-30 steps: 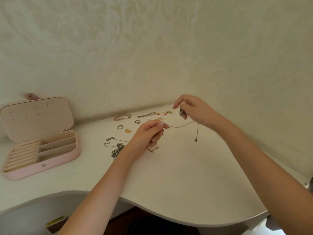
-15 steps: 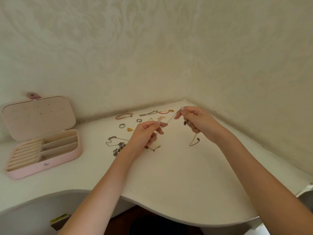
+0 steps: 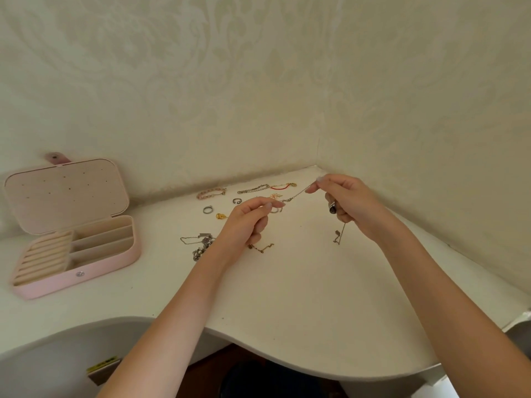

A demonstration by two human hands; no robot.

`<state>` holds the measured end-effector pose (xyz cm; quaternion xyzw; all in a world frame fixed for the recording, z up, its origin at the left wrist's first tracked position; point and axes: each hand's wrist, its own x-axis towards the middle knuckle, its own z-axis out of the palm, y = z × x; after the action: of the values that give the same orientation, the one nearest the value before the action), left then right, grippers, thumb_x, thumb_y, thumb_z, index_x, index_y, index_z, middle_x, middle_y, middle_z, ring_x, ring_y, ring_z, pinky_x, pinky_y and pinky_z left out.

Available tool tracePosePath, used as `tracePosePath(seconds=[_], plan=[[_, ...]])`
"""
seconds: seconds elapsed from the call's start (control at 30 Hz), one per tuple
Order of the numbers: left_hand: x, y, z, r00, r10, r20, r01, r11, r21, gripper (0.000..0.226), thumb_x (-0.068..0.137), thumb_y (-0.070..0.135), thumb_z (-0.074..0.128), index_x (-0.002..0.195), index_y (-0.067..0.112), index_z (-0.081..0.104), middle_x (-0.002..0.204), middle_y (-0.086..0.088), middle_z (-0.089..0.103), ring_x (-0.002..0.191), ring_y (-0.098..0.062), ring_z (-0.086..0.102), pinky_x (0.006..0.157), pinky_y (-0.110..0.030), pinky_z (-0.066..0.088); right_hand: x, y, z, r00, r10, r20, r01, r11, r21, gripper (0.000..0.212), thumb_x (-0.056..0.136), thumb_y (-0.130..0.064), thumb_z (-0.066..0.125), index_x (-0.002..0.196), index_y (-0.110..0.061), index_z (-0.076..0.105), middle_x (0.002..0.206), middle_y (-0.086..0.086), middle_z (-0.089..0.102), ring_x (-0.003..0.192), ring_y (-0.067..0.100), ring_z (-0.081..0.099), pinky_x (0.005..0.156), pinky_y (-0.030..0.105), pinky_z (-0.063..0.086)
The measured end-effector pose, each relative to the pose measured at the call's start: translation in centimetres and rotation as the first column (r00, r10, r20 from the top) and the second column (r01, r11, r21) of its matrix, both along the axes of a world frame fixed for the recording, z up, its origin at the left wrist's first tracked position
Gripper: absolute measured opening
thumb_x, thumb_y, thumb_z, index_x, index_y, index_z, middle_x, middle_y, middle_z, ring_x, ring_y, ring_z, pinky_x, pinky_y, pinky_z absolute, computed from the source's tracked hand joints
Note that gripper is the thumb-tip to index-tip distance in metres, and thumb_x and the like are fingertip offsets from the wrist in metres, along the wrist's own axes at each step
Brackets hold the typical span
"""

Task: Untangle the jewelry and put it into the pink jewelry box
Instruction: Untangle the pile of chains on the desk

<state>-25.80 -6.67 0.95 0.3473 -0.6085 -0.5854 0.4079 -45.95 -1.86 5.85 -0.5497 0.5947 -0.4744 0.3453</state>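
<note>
A thin chain necklace (image 3: 297, 194) is stretched between my two hands above the white table. My left hand (image 3: 250, 219) pinches one end between thumb and fingertip. My right hand (image 3: 344, 201) pinches the chain higher up; the chain's other end hangs below that hand and touches the table (image 3: 338, 238). A dark pendant (image 3: 332, 208) shows under my right fingers. The pink jewelry box (image 3: 86, 265) lies open at the left, lid up, with ring rolls and long compartments holding nothing visible.
Loose jewelry lies behind my hands: a pink bracelet (image 3: 211, 193), a silver bracelet (image 3: 253, 189), a red cord bracelet (image 3: 283, 186), two rings (image 3: 208, 209), a gold charm (image 3: 221, 216). A tangled silver heap (image 3: 201, 245) and a small gold chain (image 3: 261, 247) lie near my left wrist. Walls meet just behind.
My right hand has dropped lower and then slid right, pulling the chain taut between the hands. The hanging end has sunk onto the table. My left hand has stayed nearly still.
</note>
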Motion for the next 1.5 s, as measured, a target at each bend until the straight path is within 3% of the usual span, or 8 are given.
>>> tracePosePath(seconds=[0.2,0.37,0.57,0.8,1.1,1.27,1.37,1.5], plan=[[-0.2,-0.1,0.1,0.999,-0.032,0.009,0.032,0.999,0.028,0.029,0.096,0.01,0.043,0.106,0.017,0.07,0.048,0.007,0.024,0.047,-0.009,0.018,0.041,-0.02,0.013,0.7,0.3,-0.5,1.0,-0.02,-0.01,0.02,1.0,0.004,0.024,0.091,-0.028,0.054,0.081,-0.024,0.075,0.066,0.001,0.031,0.054,0.015,0.033,0.041,0.02,0.021],[-0.3,0.2,0.2,0.991,-0.084,0.106,0.079,0.996,0.047,0.044,0.092,0.006,0.039,0.119,0.032,0.063,0.049,0.007,0.023,0.048,-0.011,0.017,0.042,-0.021,0.015,1.0,0.4,-0.3,0.997,-0.031,0.069,0.032,0.999,-0.01,0.025,0.092,-0.026,0.053,0.081,-0.024,0.075,0.063,-0.002,0.034,0.053,0.014,0.035,0.043,0.021,0.019],[-0.1,0.4,0.6,0.984,-0.157,0.084,0.152,0.986,0.063,0.059,0.092,0.003,0.035,0.128,0.048,0.05,0.053,0.005,0.019,0.048,-0.01,0.017,0.044,-0.023,0.013,0.8,0.5,-0.6,0.996,-0.05,0.078,0.05,0.999,-0.001,0.025,0.092,-0.026,0.053,0.08,-0.024,0.075,0.062,-0.001,0.034,0.052,0.013,0.033,0.043,0.022,0.019],[0.1,0.6,0.7,0.98,-0.2,0.005,0.199,0.978,0.069,0.051,0.09,-0.002,0.032,0.103,0.027,0.073,0.05,0.003,0.012,0.049,-0.013,0.009,0.044,-0.024,0.01,0.3,0.3,-1.0,0.989,-0.113,0.091,0.112,0.993,0.023,0.024,0.092,-0.026,0.053,0.082,-0.024,0.074,0.062,-0.001,0.034,0.053,0.014,0.036,0.041,0.021,0.02],[-0.1,0.7,0.6,0.972,-0.181,0.149,0.171,0.982,0.077,0.049,0.087,0.002,0.036,0.12,0.028,0.062,0.046,0.005,0.019,0.045,-0.012,0.014,0.042,-0.022,0.014,0.9,0.4,-1.0,0.986,-0.09,0.141,0.09,0.996,0.005,0.025,0.091,-0.023,0.052,0.077,-0.023,0.073,0.06,-0.003,0.036,0.051,0.013,0.034,0.043,0.022,0.016],[-0.7,1.0,0.5,0.963,-0.218,0.159,0.206,0.974,0.091,0.04,0.088,0.0,0.037,0.107,0.015,0.068,0.041,0.007,0.02,0.039,-0.01,0.014,0.038,-0.017,0.017,1.3,0.4,-1.2,0.989,-0.06,0.136,0.06,0.998,0.002,0.023,0.092,-0.025,0.052,0.082,-0.021,0.073,0.06,-0.003,0.035,0.049,0.011,0.035,0.043,0.023,0.017],[-0.7,1.0,0.4,0.968,-0.205,0.145,0.194,0.977,0.086,0.03,0.092,0.003,0.039,0.091,0.016,0.066,0.041,0.008,0.022,0.037,-0.008,0.015,0.036,-0.016,0.017,1.4,0.4,-1.3,0.989,-0.053,0.137,0.053,0.999,0.003,0.024,0.092,-0.025,0.052,0.081,-0.022,0.073,0.059,-0.004,0.035,0.05,0.012,0.035,0.043,0.022,0.017],[-0.7,1.0,0.3,0.963,-0.213,0.165,0.208,0.977,0.049,0.019,0.095,0.014,0.05,0.089,0.019,0.067,0.044,0.011,0.023,0.038,-0.007,0.017,0.037,-0.017,0.016,1.3,0.5,-1.3,0.99,-0.037,0.138,0.037,0.999,0.003,0.024,0.092,-0.025,0.052,0.081,-0.022,0.073,0.057,-0.005,0.035,0.05,0.012,0.035,0.041,0.021,0.018]])
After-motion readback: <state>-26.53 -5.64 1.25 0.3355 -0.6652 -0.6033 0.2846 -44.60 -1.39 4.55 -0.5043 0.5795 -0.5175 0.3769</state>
